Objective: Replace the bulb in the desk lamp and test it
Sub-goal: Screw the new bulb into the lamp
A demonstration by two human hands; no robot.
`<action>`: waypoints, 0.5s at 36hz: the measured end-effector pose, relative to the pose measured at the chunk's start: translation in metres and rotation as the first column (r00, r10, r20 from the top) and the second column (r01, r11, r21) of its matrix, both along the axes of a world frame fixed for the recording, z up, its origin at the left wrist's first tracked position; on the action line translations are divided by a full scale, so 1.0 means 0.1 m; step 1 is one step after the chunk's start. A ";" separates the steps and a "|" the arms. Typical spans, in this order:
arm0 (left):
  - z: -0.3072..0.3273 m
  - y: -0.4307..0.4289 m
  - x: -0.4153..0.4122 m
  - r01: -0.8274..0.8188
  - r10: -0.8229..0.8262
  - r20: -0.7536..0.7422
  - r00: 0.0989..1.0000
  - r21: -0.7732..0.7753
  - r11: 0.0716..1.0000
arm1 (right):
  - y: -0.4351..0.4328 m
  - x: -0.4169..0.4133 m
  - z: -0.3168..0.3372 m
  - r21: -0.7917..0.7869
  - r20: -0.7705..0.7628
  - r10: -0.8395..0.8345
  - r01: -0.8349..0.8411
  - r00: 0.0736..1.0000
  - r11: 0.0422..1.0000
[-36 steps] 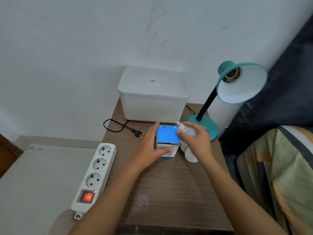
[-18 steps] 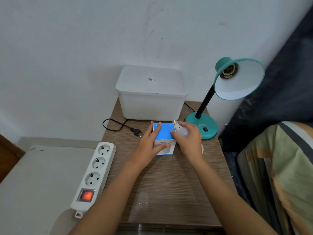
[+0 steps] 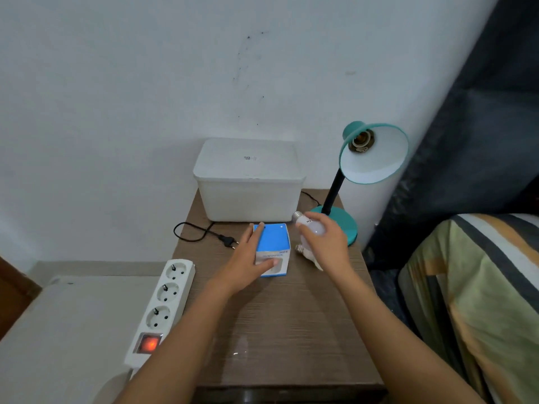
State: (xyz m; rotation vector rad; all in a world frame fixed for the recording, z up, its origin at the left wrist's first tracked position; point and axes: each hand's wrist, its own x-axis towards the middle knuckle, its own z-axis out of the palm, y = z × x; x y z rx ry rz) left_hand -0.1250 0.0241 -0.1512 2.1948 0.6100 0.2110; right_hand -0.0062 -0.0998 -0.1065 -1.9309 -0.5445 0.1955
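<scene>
Gripping bulb (image 3: 312, 228) — right hand (image 3: 326, 246) raised; left hand (image 3: 248, 260) clasps blue box (image 3: 272, 242).

White lidded box (image 3: 248, 196) at back of wooden table (image 3: 291, 330), striped bedding (image 3: 472, 287) right, dark curtain (image 3: 481, 126) behind

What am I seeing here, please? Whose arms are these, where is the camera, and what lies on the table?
No machine here: a person works with bare hands, and a camera worn on the head looks down at them. The left hand holds a blue box on the table. The right hand holds a bulb; another bulb lies under it. Behind stand a white tub and a lamp with an empty socket. A plug lies loose; at the left is a power strip, its switch glowing.
</scene>
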 end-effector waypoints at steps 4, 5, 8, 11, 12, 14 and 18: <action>0.12 -0.06 -0.01 0.014 -0.016 0.035 0.999 0.058 0.998 | -0.27 0.02 0.32 0.086 -0.061 -0.017 0.022 0.998 0.996; 0.19 -0.08 0.00 0.021 -0.026 0.052 0.998 0.077 0.997 | -0.34 0.04 0.40 0.111 -0.069 -0.019 0.027 0.997 0.993; 0.46 -0.13 0.12 0.042 -0.063 0.128 0.990 0.159 0.986 | -0.52 0.14 0.63 0.196 -0.086 -0.036 0.053 0.996 0.979; 0.82 -0.22 0.38 0.084 -0.131 0.205 0.970 0.220 0.972 | -0.62 0.29 0.84 0.287 -0.085 -0.035 0.058 0.996 0.956; 0.93 -0.25 0.50 0.104 -0.156 0.224 0.962 0.228 0.968 | -0.63 0.35 0.91 0.304 -0.073 -0.032 0.053 0.997 0.951; 1.13 -0.31 0.74 0.148 -0.209 0.256 0.944 0.238 0.960 | -0.63 0.47 1.00 0.313 -0.053 -0.025 0.040 0.998 0.949; 1.37 -0.34 1.18 0.238 -0.310 0.288 0.906 0.258 0.936 | -0.57 0.70 1.09 0.288 -0.017 -0.027 0.030 1.000 0.957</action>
